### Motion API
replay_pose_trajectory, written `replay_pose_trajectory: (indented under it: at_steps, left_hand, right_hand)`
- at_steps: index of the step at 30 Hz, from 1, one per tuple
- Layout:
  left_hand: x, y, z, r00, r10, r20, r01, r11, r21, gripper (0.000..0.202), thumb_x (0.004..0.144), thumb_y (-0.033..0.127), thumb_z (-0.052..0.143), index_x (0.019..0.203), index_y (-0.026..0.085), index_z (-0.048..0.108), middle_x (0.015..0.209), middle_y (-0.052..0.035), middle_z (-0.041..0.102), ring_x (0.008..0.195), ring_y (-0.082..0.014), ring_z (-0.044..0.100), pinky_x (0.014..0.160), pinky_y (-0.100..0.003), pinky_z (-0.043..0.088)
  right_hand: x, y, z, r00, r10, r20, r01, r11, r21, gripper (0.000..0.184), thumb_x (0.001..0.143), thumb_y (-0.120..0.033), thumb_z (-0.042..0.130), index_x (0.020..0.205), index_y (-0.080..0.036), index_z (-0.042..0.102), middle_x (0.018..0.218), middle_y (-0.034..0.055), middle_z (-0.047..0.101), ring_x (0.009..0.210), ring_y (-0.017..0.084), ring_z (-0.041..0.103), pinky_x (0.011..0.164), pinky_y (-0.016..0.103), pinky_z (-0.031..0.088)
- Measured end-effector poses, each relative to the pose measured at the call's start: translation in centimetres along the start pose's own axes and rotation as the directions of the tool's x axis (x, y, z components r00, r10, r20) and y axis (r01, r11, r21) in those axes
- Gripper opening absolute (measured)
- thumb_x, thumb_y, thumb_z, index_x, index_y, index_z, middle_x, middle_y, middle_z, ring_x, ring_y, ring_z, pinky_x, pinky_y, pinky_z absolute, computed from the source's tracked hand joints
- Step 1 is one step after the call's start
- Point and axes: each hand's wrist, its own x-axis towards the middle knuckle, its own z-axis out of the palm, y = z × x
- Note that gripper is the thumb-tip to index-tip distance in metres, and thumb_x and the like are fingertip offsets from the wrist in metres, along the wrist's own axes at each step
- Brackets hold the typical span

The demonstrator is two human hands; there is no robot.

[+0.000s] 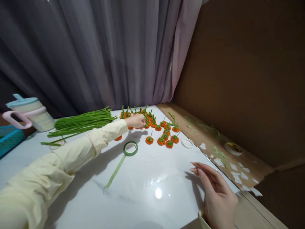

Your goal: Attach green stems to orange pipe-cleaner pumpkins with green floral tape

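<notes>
pumpkins [149, 140]: orange, green tops
stems [83, 122]: plain green
tape roll [130, 148]: green, paler green tail
ring [187, 143]: white
table [152, 171]: glossy white
sleeve [71, 156]: pale yellow
curtain [107, 54]: grey, pinkish right edge
cup [35, 116]: cream, light blue lid, pink handle
basket [9, 138]: turquoise
wall [238, 63]: brown

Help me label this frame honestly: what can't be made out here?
- Head view: whether the left hand grips any of the orange pumpkins; its own fingers cover the contact.
- Head view: the blue basket is cut off by the left edge, so its contents are unseen.
- Head view: the roll at far right is too small and dim to identify.
</notes>
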Motion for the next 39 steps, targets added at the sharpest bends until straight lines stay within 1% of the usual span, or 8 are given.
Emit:
replay_pose_trajectory:
  at_steps: [4,8,18,26,30,34,37,39]
  left_hand:
    - [1.5,1.1,0.9,0.995,0.086,-0.045,-0.077,0.982,0.175,0.023,0.060,0.003,0.052,0.041,0.012,0.043,0.043,-0.0005,0.050,0.062,-0.0179,0.054,0.086,-0.046,0.025]
    - [2.5,2.3,1.2,0.984,0.178,-0.024,-0.165,0.949,0.269,0.031,0.060,0.004,0.055,0.038,0.012,0.035,0.039,0.0001,0.046,0.062,-0.0192,0.053,0.084,-0.045,0.022]
    - [3.6,5.0,1.1,0.924,0.302,0.235,-0.357,0.902,0.242,0.040,0.067,0.024,0.063,0.033,0.014,0.045,0.031,-0.0017,0.051,0.062,-0.0166,0.053,0.086,-0.035,0.024]
    - [4.0,5.2,0.4,0.922,0.296,0.250,-0.349,0.916,0.198,0.028,0.067,0.024,0.065,0.042,0.016,0.054,0.036,0.0010,0.057,0.061,-0.0145,0.052,0.090,-0.035,0.024]
    - [3.9,5.0,0.0,0.936,0.313,0.162,-0.343,0.914,0.216,0.029,0.073,0.028,0.062,0.048,0.015,0.056,0.040,-0.0004,0.057,0.059,-0.0144,0.052,0.087,-0.034,0.026]
    - [2.4,4.6,-1.9,0.937,0.348,-0.038,-0.323,0.901,0.288,0.015,0.076,0.029,0.062,0.079,0.014,0.062,0.058,-0.0028,0.061,0.070,-0.0178,0.054,0.089,-0.036,0.022]
    - [-1.1,3.8,-4.0,0.860,0.391,-0.326,-0.239,0.876,0.419,0.023,0.089,0.028,0.044,0.083,0.013,0.061,0.063,-0.0038,0.057,0.070,-0.0171,0.052,0.085,-0.034,0.026]
    - [-4.8,3.0,-4.8,0.809,0.313,-0.498,-0.113,0.914,0.391,0.031,0.090,0.035,0.041,0.078,0.014,0.060,0.059,-0.0022,0.050,0.070,-0.0181,0.050,0.078,-0.032,0.030]
  right_hand:
    - [0.1,0.2,0.0,1.000,0.006,0.004,-0.006,1.000,0.005,0.024,0.076,-0.037,0.064,0.093,-0.020,0.064,0.098,0.0028,0.066,0.081,0.015,0.061,0.075,0.027,0.050]
    - [0.1,0.2,-0.1,1.000,0.001,0.006,-0.001,1.000,-0.007,0.024,0.077,-0.037,0.064,0.094,-0.020,0.064,0.099,0.0026,0.066,0.082,0.014,0.061,0.076,0.026,0.049]
    - [-0.4,-0.3,0.1,1.000,-0.001,-0.006,0.000,1.000,-0.029,0.028,0.077,-0.038,0.062,0.095,-0.016,0.064,0.100,0.0070,0.065,0.082,0.019,0.061,0.078,0.036,0.049]
    - [-0.5,-0.3,0.1,1.000,-0.015,-0.002,0.015,1.000,-0.014,0.025,0.077,-0.035,0.063,0.094,-0.017,0.064,0.098,0.0063,0.066,0.082,0.019,0.061,0.077,0.033,0.050]
    - [-0.4,-0.2,0.0,1.000,-0.005,-0.014,0.005,1.000,-0.015,0.024,0.077,-0.035,0.063,0.094,-0.017,0.064,0.099,0.0058,0.066,0.081,0.018,0.062,0.078,0.033,0.050]
    - [-0.2,-0.2,-0.1,1.000,-0.005,-0.008,0.005,1.000,-0.005,0.023,0.077,-0.034,0.063,0.093,-0.017,0.064,0.098,0.0052,0.066,0.080,0.017,0.062,0.076,0.030,0.052]
    - [-0.3,-0.8,0.3,0.999,-0.025,-0.038,0.024,1.000,-0.012,0.023,0.078,-0.034,0.063,0.091,-0.017,0.065,0.097,0.0051,0.067,0.078,0.015,0.062,0.075,0.028,0.052]
    - [-0.6,-1.4,0.7,0.997,-0.034,-0.075,0.032,0.999,-0.022,0.025,0.077,-0.035,0.064,0.094,-0.016,0.065,0.100,0.0059,0.067,0.077,0.015,0.062,0.078,0.029,0.052]
